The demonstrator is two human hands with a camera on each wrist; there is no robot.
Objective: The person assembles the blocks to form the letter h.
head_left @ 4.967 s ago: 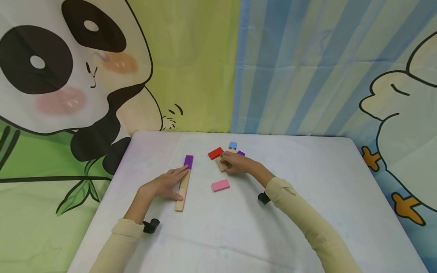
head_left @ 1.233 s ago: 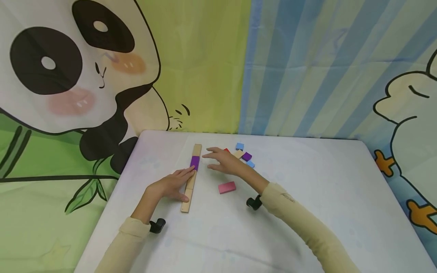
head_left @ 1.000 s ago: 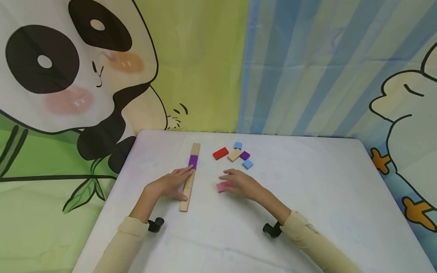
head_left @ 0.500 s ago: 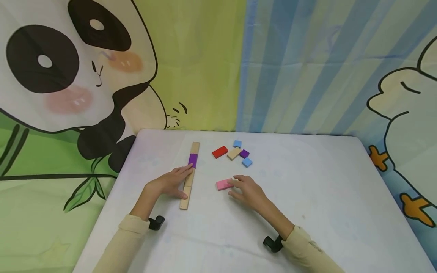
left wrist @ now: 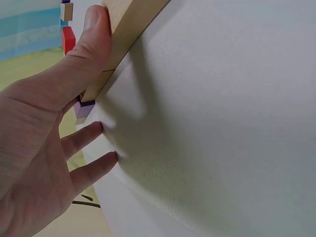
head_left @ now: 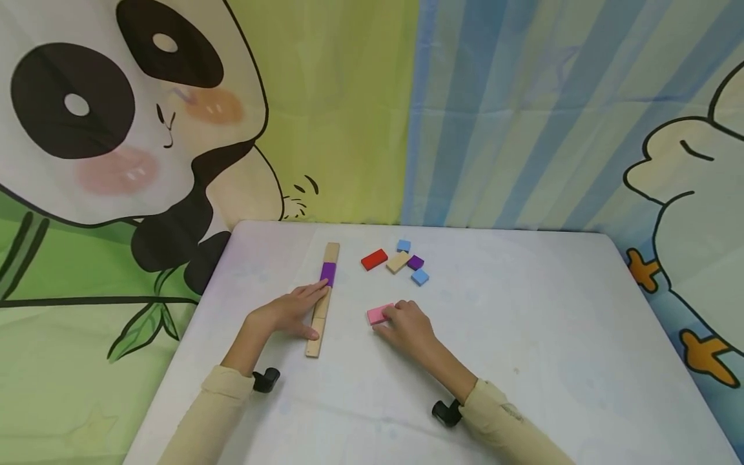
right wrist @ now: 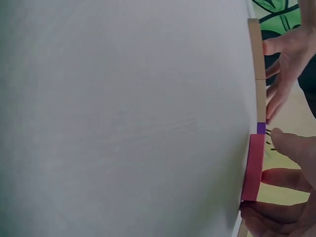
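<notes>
My left hand (head_left: 289, 312) rests along a straight row of flat wooden blocks, thumb and fingers lying against it. Three plain blocks (head_left: 318, 316) and a purple block (head_left: 328, 273) make up the row, a plain one at its far end. In the left wrist view, the thumb lies against a plain block (left wrist: 126, 29), with the other fingers spread. To the right of the row, my right hand (head_left: 411, 330) grips the right end of a pink block (head_left: 376, 315) lying on the table. The right wrist view shows curled fingers at that pink block (right wrist: 253, 168).
Behind the pink block lie a red block (head_left: 374, 259), a plain block (head_left: 398, 262), a small purple block (head_left: 415, 262) and two blue blocks (head_left: 420, 277). The white table (head_left: 523, 323) ends at a printed curtain (head_left: 494, 116) at the back.
A plain block now extends the row beyond the purple one. My right hand has moved from the back group down to the pink block, its fingers closing on it. My left hand stays put.
</notes>
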